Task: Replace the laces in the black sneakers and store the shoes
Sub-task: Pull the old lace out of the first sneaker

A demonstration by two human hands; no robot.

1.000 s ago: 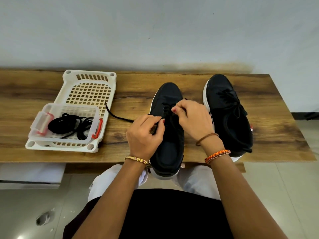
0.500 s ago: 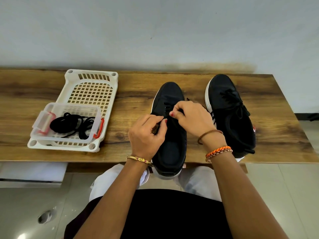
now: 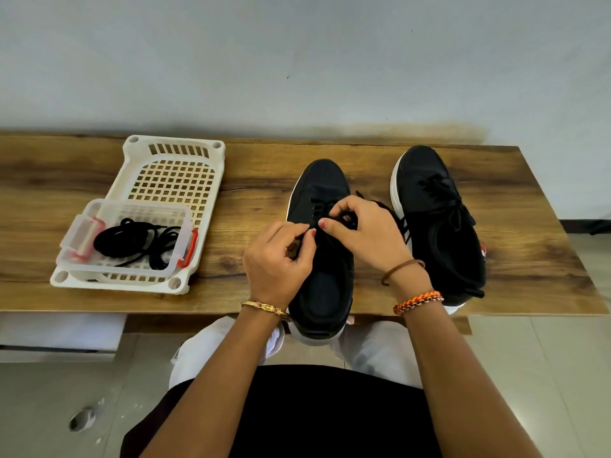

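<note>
Two black fabric sneakers stand on the wooden bench [image 3: 264, 180]: the left sneaker [image 3: 322, 292] and the right sneaker [image 3: 439, 233]. The left hand [image 3: 277, 262] and right hand [image 3: 367, 233] both pinch the left sneaker's black lace [image 3: 319, 206]. One clear plastic box [image 3: 99, 209] of laces sits far left.

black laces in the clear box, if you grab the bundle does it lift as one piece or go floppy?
Likely floppy: the laces lie in loose, sagging coils, so strands would probably droop and trail. Probably very light, being thin cord. They may snag, since the loops overlap in the clear box, so one pinch might drag the whole tangle out.
</note>
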